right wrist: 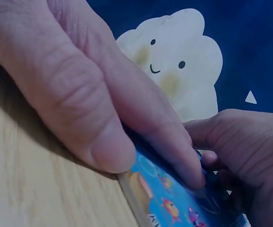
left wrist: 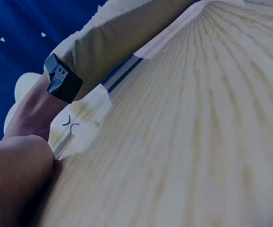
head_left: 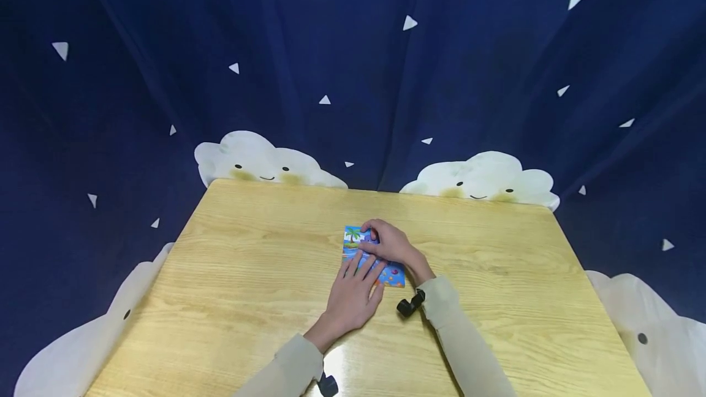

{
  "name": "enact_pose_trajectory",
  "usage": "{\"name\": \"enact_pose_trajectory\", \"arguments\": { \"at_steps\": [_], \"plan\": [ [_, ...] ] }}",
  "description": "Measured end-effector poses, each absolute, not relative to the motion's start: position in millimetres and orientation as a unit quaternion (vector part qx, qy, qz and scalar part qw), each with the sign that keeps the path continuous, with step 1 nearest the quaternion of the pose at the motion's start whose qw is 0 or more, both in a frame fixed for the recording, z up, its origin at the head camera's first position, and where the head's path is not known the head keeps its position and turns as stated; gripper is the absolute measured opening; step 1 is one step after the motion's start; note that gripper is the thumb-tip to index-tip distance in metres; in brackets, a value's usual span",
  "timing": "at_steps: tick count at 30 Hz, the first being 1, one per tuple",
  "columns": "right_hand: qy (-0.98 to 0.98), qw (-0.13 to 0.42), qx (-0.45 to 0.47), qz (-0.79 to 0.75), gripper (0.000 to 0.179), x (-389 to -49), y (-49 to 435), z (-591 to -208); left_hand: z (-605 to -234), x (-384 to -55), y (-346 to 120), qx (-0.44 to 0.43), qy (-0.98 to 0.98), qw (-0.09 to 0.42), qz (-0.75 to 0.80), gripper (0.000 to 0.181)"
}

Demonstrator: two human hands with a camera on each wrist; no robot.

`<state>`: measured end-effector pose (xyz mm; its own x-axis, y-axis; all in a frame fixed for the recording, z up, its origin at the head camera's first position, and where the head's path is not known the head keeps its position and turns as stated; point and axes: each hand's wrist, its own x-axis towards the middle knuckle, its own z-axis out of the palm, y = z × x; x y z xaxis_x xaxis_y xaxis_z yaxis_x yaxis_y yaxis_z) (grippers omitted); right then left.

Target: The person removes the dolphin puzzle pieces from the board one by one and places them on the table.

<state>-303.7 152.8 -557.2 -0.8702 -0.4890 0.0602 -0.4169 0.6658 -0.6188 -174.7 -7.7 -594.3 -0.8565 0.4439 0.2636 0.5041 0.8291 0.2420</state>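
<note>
A blue picture board (head_left: 394,274) with a palm tree and small sea animals lies on the wooden table. My left hand (head_left: 353,299) lies over its near part, fingers spread and fairly straight. Its thumb (right wrist: 113,151) is at the board's near edge in the right wrist view. My right hand (head_left: 390,244) is over the far right part, fingers bent down to the picture, thumb and index finger apart. I cannot tell whether they pinch something. In the left wrist view the left hand (left wrist: 16,175) fills the lower left and hides most of the board.
The wooden table (head_left: 248,250) reaches out around both hands. Behind it hangs a dark blue curtain (head_left: 353,48) with white triangles and smiling clouds (head_left: 480,176). A small black camera (head_left: 410,305) is on the right wrist, another (head_left: 328,385) on the left.
</note>
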Motion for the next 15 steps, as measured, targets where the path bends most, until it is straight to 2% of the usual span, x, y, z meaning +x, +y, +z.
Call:
{"name": "enact_pose_trajectory", "arguments": {
  "at_steps": [8, 15],
  "plan": [
    [0.919, 0.036, -0.253, -0.300, 0.037, -301.0, 152.2, -556.9, -596.5, -174.2, -6.8, -0.250, -0.952, 0.101, -0.146, 0.053],
    [0.924, 0.047, -0.253, -0.282, 0.039, -301.1, 149.5, -553.0, -591.5, -174.1, -6.1, -0.239, -0.956, 0.073, -0.151, 0.053]
  ]
}}
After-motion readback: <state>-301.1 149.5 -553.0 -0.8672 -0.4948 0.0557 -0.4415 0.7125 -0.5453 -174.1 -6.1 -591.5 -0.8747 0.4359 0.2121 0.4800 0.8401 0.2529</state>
